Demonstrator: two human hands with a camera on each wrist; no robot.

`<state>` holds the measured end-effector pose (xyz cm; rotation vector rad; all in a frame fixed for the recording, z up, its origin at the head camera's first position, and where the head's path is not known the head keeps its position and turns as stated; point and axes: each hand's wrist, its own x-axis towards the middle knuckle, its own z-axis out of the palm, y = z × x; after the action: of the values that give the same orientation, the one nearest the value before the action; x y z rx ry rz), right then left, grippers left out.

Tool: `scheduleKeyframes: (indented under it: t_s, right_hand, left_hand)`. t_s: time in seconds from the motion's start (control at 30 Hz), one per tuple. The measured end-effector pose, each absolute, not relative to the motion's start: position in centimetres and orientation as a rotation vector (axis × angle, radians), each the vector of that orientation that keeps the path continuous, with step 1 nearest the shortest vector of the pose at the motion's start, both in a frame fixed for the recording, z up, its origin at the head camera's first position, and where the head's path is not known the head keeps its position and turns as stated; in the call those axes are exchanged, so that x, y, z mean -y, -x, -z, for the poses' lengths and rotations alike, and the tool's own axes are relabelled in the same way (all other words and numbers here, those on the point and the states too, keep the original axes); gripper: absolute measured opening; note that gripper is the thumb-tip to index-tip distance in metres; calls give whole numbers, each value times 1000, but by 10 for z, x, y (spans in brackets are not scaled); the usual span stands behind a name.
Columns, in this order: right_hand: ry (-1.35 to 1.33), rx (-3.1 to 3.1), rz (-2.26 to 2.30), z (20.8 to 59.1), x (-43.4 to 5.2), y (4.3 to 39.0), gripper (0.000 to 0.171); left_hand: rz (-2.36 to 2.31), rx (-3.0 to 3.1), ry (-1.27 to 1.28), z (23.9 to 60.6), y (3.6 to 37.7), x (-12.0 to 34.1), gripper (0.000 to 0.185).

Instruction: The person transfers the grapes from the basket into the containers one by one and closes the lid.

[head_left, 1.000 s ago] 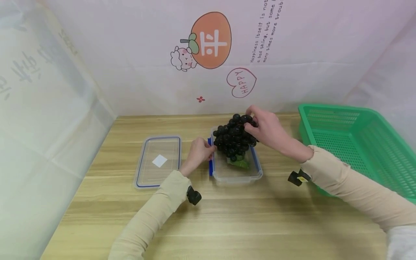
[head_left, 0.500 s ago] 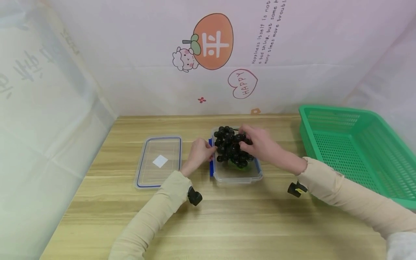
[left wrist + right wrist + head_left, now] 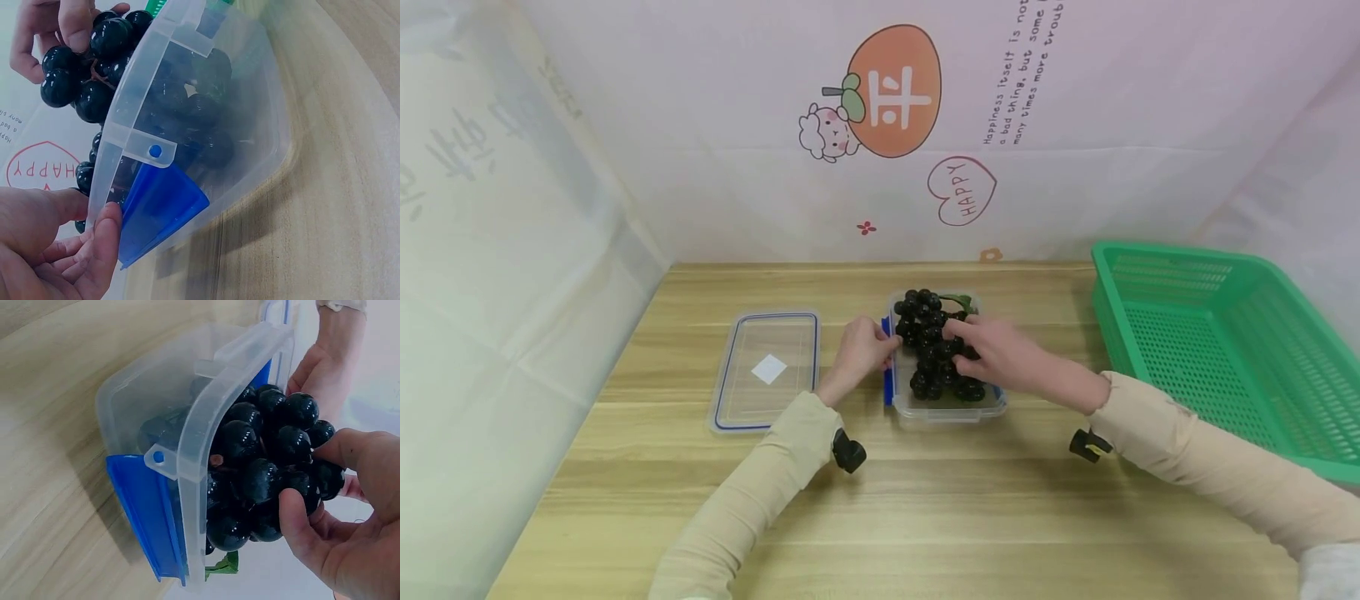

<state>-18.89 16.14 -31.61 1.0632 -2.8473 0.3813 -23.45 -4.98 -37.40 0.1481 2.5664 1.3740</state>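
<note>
Grapes (image 3: 934,346), glossy, black and round, fill the clear plastic box (image 3: 947,408) at the middle of the wooden table (image 3: 925,508). The right hand (image 3: 1000,354) curls its fingers over the bunch, gripping it. The left hand (image 3: 859,354) holds the box's left rim by its blue latch (image 3: 156,209). The flat clear lid (image 3: 767,371), blue-edged with a white sticker, lies left. A green mesh basket (image 3: 1225,342) sits right. The backdrop reads "HAPPY" (image 3: 962,190).

Head view overhead; wrist views close, sharing the container (image 3: 946,400).
</note>
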Motion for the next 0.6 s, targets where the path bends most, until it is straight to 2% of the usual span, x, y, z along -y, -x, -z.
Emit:
scheduleKeyframes:
  t_s: [0.27,0.6]
  right_hand:
    - [-1084,2921,-401,315,-158,191,21]
    - [-1020,3115,-727,320,-159,197,20]
  left_hand:
    - [-1354,-2552,-120,373,235,49,27]
    - [-1333,-2559,-119,372,236,49,27]
